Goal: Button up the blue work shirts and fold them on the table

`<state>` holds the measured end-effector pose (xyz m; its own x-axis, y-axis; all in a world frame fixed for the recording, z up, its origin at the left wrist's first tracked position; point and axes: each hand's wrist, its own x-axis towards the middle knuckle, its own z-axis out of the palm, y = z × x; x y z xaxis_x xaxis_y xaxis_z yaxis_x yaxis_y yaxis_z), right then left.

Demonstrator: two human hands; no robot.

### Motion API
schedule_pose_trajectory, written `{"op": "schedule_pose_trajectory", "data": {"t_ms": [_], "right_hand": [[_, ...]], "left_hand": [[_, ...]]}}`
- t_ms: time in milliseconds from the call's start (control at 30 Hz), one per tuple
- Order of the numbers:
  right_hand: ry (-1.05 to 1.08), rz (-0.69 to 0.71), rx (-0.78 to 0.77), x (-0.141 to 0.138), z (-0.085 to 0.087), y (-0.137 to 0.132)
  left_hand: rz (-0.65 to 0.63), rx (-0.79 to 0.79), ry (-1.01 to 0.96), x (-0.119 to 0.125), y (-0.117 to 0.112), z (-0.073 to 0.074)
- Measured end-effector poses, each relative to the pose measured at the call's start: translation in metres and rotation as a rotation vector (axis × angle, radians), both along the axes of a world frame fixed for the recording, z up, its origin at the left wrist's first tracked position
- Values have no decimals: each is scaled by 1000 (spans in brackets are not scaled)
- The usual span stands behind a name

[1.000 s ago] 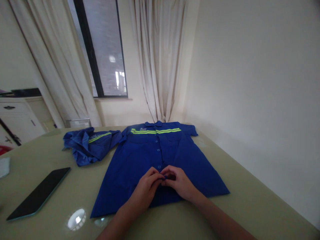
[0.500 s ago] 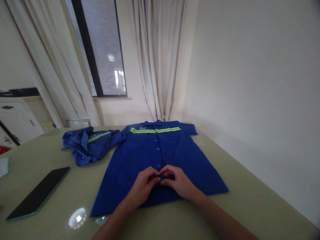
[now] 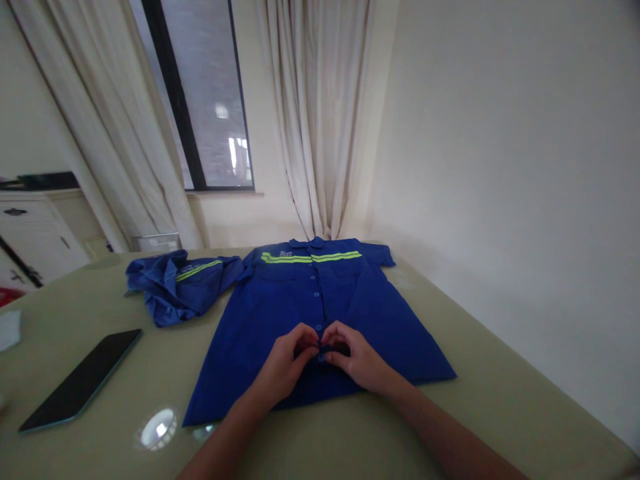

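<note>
A blue short-sleeved work shirt (image 3: 280, 313) with a yellow-green reflective stripe lies flat, front up, on the table (image 3: 500, 393). Its collar points away from me. My left hand (image 3: 285, 360) and my right hand (image 3: 356, 357) meet on the button strip near the lower hem. Both hands have fingers curled and pinch the shirt's front edges at a button; the button itself is mostly hidden by my fingertips.
A second blue shirt (image 3: 180, 287) lies crumpled at the back left of the table. A dark tablet (image 3: 83, 380) lies flat at the left. A white cloth (image 3: 9, 329) shows at the far left edge. Curtains, a window and a white cabinet (image 3: 35, 233) stand behind.
My hands stayed together on the button strip and shifted slightly up the shirt, away from me. The view tilted a little; the shirts and tablet have not moved.
</note>
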<state>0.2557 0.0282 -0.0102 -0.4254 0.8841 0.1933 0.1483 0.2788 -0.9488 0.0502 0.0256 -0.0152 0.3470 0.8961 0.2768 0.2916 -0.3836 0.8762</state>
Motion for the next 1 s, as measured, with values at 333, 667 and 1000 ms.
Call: {"op": "schedule_pose_trajectory", "data": {"t_ms": [333, 667, 1000], "right_hand": [[-79, 55, 116, 4, 8, -6], [-137, -7, 142, 1, 10, -9], [-106, 29, 86, 3, 9, -5]], "left_hand": [[9, -56, -18, 2, -3, 0], [-101, -189, -22, -3, -1, -5], [-94, -209, -80, -3, -1, -2]]}}
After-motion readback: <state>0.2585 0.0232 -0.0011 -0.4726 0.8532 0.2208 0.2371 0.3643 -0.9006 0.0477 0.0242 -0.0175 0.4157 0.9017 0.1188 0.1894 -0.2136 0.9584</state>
